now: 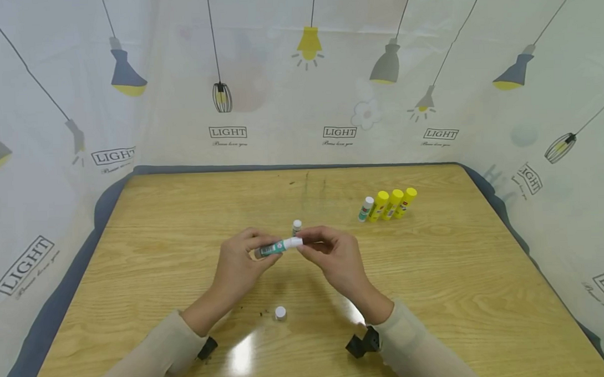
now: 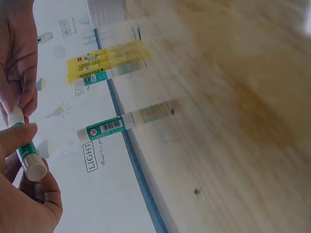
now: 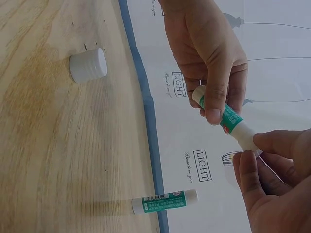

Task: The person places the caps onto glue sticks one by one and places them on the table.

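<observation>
A green-and-white glue stick (image 1: 272,249) is held level above the table between both hands. My left hand (image 1: 239,263) grips its green body, thumb on one side and fingers on the other. At its white end, my right hand (image 1: 338,259) pinches with thumb and fingertips, also seen in the right wrist view, where the glue stick (image 3: 233,119) slants down toward the right hand (image 3: 277,170). Just behind the hands stands another green-and-white glue stick (image 1: 296,227), its lower part hidden in the head view. A loose white ribbed cap (image 3: 88,65) sits on the table nearer the person.
Toward the back right, several yellow glue sticks (image 1: 395,204) stand in a row beside a green-and-white one (image 1: 365,209). The wooden table (image 1: 183,215) is bordered by a lamp-printed cloth (image 1: 279,100). Black devices (image 1: 363,343) are strapped at the wrists.
</observation>
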A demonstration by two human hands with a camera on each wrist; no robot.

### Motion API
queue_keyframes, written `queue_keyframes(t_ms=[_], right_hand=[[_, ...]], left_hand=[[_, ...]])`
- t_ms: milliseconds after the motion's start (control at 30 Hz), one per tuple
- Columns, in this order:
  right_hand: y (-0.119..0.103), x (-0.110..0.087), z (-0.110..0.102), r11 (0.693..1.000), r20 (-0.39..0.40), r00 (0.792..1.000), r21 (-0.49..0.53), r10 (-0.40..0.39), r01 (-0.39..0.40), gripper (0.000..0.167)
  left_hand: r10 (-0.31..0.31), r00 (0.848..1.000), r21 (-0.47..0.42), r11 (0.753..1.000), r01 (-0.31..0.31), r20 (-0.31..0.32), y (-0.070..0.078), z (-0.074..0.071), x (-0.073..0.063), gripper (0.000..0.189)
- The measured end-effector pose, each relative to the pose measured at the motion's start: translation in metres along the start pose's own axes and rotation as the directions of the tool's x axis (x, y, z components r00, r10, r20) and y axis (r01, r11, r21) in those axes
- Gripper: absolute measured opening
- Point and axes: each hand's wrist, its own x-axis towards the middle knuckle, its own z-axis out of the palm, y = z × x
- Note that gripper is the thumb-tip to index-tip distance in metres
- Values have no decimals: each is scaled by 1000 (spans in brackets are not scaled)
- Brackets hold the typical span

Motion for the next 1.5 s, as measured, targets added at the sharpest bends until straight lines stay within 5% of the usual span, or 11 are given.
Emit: queue_keyframes(t_ms=[500,1167,1500], right_hand=[[-1,-1,0,1000,13,1000,-22,-2,2,18],[-1,-3,-1,999,24,1000,-52,-10,12,16],[0,-3,-1,999,39,999,-38,-21,22,15]], left_hand=[[12,1000,12,1000,-12,4,3,-1,0,24],[152,988,95,984,-149,-22,8,-1,2,23],[170,985,88,982,-168,-27,10,-1,1,23]])
